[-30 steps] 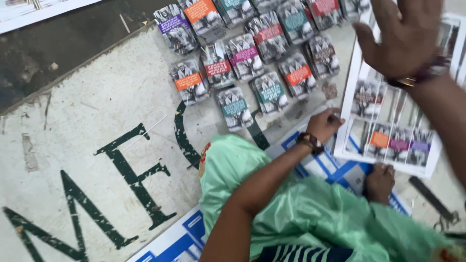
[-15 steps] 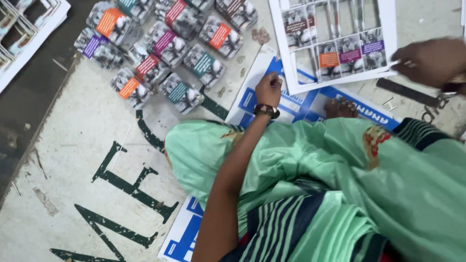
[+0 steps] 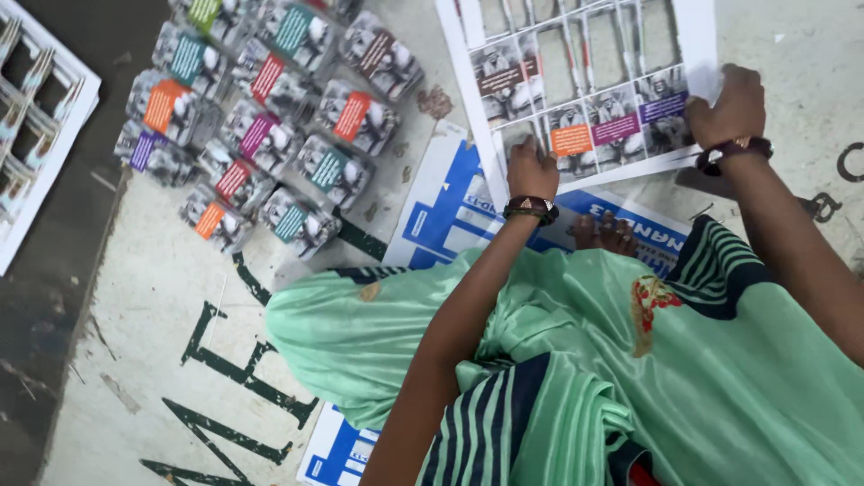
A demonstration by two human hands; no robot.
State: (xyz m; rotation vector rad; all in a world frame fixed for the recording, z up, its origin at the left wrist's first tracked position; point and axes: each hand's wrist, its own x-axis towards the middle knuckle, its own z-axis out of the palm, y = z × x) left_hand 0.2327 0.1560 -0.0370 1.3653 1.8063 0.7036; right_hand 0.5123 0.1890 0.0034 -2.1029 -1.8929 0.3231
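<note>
A white printed sheet (image 3: 585, 81) with rows of small pictures and several cut-out slots lies on the floor in front of me. My left hand (image 3: 531, 171), with a dark band on the wrist, holds its lower edge. At the sheet's lower right corner my right hand (image 3: 727, 108) grips it; a bracelet is on that wrist. My green draped garment (image 3: 558, 360) with dark stripes fills the lower part of the view. My toes (image 3: 605, 234) show just below the sheet.
Several bundles of small picture cards (image 3: 270, 117) with coloured labels stand in rows at the upper left. A blue and white printed sheet (image 3: 450, 207) lies under the white one. A stack of cut white sheets (image 3: 36, 126) sits at the far left. The floor (image 3: 162, 297) bears large dark painted letters.
My right hand went from spread over the sheet to gripping its corner. My left hand moved up onto the sheet's lower edge. The view swung, shifting the card bundles to the left.
</note>
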